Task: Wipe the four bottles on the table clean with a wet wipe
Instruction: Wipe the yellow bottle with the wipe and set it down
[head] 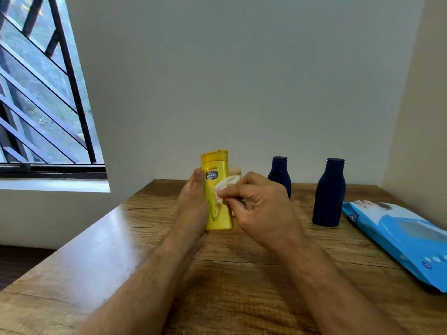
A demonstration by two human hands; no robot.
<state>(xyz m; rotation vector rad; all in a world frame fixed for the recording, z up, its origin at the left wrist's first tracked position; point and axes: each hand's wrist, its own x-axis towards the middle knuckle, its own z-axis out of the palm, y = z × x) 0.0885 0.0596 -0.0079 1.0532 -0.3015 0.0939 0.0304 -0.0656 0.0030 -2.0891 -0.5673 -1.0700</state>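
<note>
yellow bottle (217, 189) wiped (hands (256, 206) busy)

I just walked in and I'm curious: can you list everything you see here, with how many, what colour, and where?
Vaseline bottle: one, yellow, upright at table centre, held.
Wet wipe: one, white, pressed on the Vaseline bottle's front.
Dark blue bottles: two, upright; one near the back wall, one further right and nearer.
Pale bottle: one, cream, mostly hidden behind the Vaseline bottle.
Wipes pack: one, light blue, lying flat at the table's right edge.
Table: one, brown wood grain.
Window: one, dark bars, on the left.
Left hand: grips the Vaseline bottle's left side.
Right hand: pinches the wet wipe.
</note>
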